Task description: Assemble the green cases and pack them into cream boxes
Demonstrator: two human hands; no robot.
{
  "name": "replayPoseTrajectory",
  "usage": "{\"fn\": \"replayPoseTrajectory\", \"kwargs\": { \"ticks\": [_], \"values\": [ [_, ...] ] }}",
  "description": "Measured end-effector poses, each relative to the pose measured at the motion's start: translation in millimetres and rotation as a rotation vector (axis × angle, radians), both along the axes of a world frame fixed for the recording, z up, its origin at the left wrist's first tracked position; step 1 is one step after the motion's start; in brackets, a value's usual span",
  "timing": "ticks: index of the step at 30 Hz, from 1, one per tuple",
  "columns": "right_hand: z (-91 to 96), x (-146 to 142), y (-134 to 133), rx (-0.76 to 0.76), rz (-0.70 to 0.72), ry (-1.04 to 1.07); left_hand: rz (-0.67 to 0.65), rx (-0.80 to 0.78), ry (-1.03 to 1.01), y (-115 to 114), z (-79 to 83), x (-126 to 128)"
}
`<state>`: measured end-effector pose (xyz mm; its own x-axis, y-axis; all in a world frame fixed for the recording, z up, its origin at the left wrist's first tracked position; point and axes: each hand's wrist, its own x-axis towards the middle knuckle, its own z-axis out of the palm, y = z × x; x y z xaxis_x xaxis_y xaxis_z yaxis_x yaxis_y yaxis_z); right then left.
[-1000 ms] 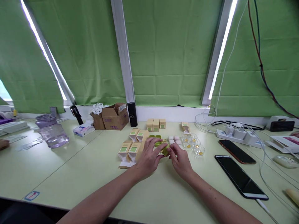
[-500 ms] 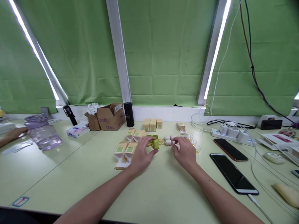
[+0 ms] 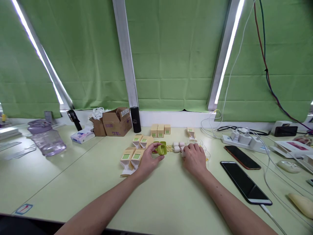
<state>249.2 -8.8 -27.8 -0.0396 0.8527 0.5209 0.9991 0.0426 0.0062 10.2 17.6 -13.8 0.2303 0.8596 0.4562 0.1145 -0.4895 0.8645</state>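
My left hand (image 3: 149,160) pinches a small olive-green case (image 3: 161,149), its hollow side turned toward me. More green casing lies just behind it, partly hidden by my fingers. With fingers curled down, my right hand (image 3: 195,159) is on a small white rounded case (image 3: 182,150), mostly covered by the hand. Beside it on the table sit several similar white cases (image 3: 176,149). Between the hands lie small yellow pieces (image 3: 169,148), too small to name. Clear plastic pieces (image 3: 207,154) show just right of my right hand.
Open small cartons (image 3: 126,157) with green labels stand left of my left hand, others (image 3: 160,131) behind. Further back are a cardboard box (image 3: 116,122) and black cylinder (image 3: 135,119). Two phones (image 3: 245,182), a power strip (image 3: 244,143) and cables lie right; a water bottle (image 3: 47,138) stands left.
The green case in my left hand has turned so its hollow shows. My right fingers have lowered and shifted slightly right. Another person's hand at the far left has gone from view.
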Motion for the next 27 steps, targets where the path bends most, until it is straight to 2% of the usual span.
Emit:
{"fn": "replayPoseTrajectory", "kwargs": {
  "ticks": [4, 7, 9, 12, 15, 18, 21, 27],
  "values": [
    [2.1, 0, -1, 0.007, 0.002, 0.013, -0.04, -0.021, -0.028, 0, 0.1, 0],
    [4.2, -2, -2, 0.058, 0.045, 0.164, -0.048, -0.023, -0.038, 1, 0.2, 1],
    [4.8, -4, -2, 0.108, 0.124, 0.391, -0.054, -0.019, -0.05, 1, 0.0, 1],
    [5.2, -11, -2, 0.109, 0.326, 0.913, -0.068, -0.014, -0.069, 2, -0.7, 0],
    [7.2, -20, -6, -0.045, 0.525, 1.446, -0.08, -0.007, -0.081, 2, -1.8, -1],
    [11.0, -29, -12, -0.173, 0.624, 1.758, -0.09, 0.0, -0.09, 3, -2.9, -1],
    [14.5, -35, -19, -0.235, 0.655, 1.896, -0.102, 0.0, -0.095, 2, -3.2, -1],
    [17.9, -39, -23, -0.287, 0.686, 2.0, -0.132, 0.001, -0.1, 0, -2.6, -1]
  ]
}}
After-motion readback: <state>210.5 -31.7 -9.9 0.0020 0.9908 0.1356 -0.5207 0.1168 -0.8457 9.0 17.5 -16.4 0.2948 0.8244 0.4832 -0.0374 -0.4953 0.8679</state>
